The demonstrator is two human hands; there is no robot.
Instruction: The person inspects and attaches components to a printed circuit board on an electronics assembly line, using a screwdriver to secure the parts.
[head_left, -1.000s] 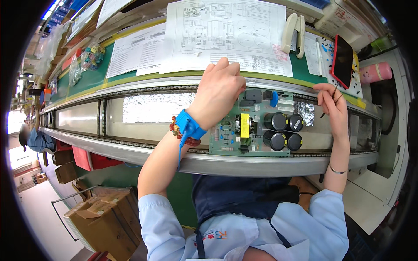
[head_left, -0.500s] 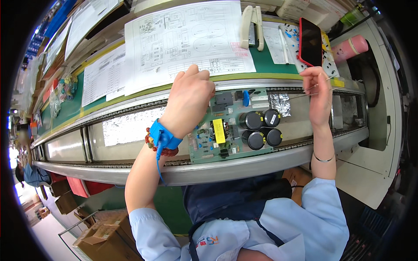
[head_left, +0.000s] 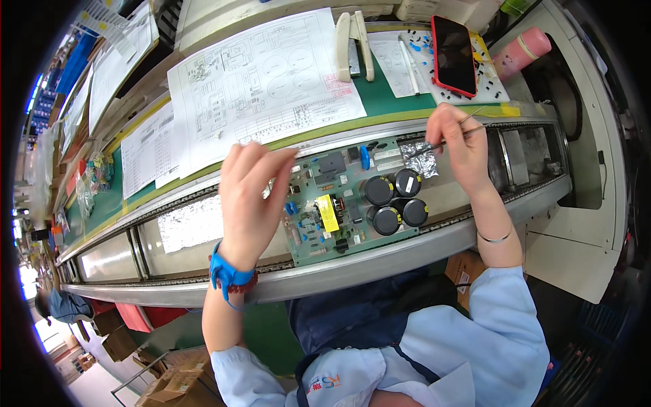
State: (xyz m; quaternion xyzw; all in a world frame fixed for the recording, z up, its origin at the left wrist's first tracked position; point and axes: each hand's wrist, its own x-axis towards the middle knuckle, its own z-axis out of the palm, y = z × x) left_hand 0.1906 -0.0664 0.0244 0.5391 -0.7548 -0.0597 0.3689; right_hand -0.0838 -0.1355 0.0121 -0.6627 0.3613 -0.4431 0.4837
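green rectangular circuit board (head_left: 350, 192) between grey metal rails (head_left: 325, 277), open channel (head_left: 439, 191) past both edges; four black cylinders (head_left: 384, 221) at right. your right hand (head_left: 462, 146) pinches thin metal tweezers (head_left: 475, 129); your left hand (head_left: 249, 200) half-curls, contents unclear.

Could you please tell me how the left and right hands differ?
The right hand grips thin tweezers; whether the left hand holds anything is unclear. The left hand has a blue strap at its wrist, the right hand a silver bangle. Both are ungloved and near the circuit board.
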